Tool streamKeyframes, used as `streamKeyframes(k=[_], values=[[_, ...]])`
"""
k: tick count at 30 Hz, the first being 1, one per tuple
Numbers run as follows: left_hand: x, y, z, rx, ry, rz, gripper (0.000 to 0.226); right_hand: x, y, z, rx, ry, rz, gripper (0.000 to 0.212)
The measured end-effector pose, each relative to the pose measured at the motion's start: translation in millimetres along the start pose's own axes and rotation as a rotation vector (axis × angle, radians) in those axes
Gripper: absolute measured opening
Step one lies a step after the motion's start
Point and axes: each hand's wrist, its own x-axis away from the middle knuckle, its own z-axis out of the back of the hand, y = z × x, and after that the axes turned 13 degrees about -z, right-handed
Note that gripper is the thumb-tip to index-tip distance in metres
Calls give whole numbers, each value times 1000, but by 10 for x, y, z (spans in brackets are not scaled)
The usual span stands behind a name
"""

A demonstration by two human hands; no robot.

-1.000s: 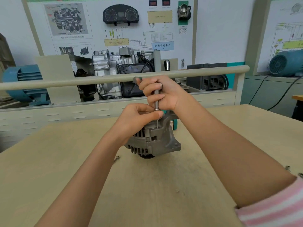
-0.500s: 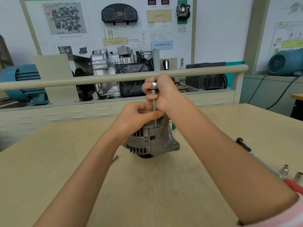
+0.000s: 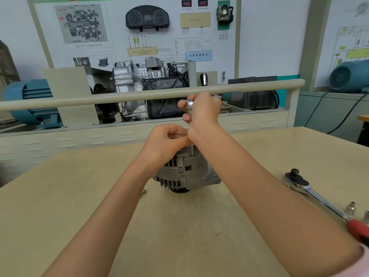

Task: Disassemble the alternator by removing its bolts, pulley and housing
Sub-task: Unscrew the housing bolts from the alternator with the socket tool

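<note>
A silver alternator [image 3: 185, 172] stands on the beige table [image 3: 79, 206], pulley end down. My right hand [image 3: 201, 112] grips the top of a thin metal driver tool [image 3: 188, 104] held upright above the housing; most of its shaft is hidden by my hands. My left hand [image 3: 169, 140] rests on top of the alternator with fingers curled, pinching the lower shaft of the tool beside my right wrist. A loose bolt [image 3: 143, 192] lies on the table just left of the alternator.
A ratchet wrench [image 3: 311, 190] with a red handle lies on the table at the right, with small sockets [image 3: 350, 207] beside it. A beige rail [image 3: 139, 95] crosses behind the table, with an engine display and blue motors beyond.
My right hand has turned around the tool's top and the tool has risen slightly. The view has shifted, bringing the ratchet wrench and sockets into sight at the right.
</note>
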Motion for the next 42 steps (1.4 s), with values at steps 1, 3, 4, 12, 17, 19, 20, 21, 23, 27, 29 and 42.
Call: streamKeyframes(k=[1, 3, 4, 12, 17, 19, 20, 21, 23, 27, 29, 42], values=[[2, -4, -2, 0, 5, 7, 8, -25, -36, -8, 65, -28, -81, 22], [1, 4, 9, 14, -10, 26, 2, -78, -123, -7, 131, -130, -246, 24], [-2, 8, 20, 24, -28, 32, 4, -119, -157, 8, 138, -207, -327, 26], [-4, 26, 38, 60, -26, 29, 7, -101, -167, 77, 68, -368, -465, 27], [-23, 11, 23, -8, -38, 4, 14, -33, 5, 20, -123, 45, 28, 18], [-29, -3, 34, 7, -44, 18, 8, -36, -50, 21, -10, -33, -94, 22], [-32, -4, 43, 16, -51, 27, 6, -51, -89, 31, 42, -98, -176, 25], [-36, -7, 49, 23, -61, 34, 8, -79, -135, 44, 79, -182, -265, 28], [-35, -15, 58, 40, -80, 44, 9, -148, -205, 89, 122, -390, -461, 32], [-26, -13, 78, 45, -72, 37, 4, -187, -266, 163, 121, -599, -657, 27], [-23, -10, 79, 53, -76, 29, 5, -124, -206, 127, 77, -481, -558, 27], [-8, -21, 39, 15, -67, 12, 4, -246, -250, 142, 132, -565, -649, 29]])
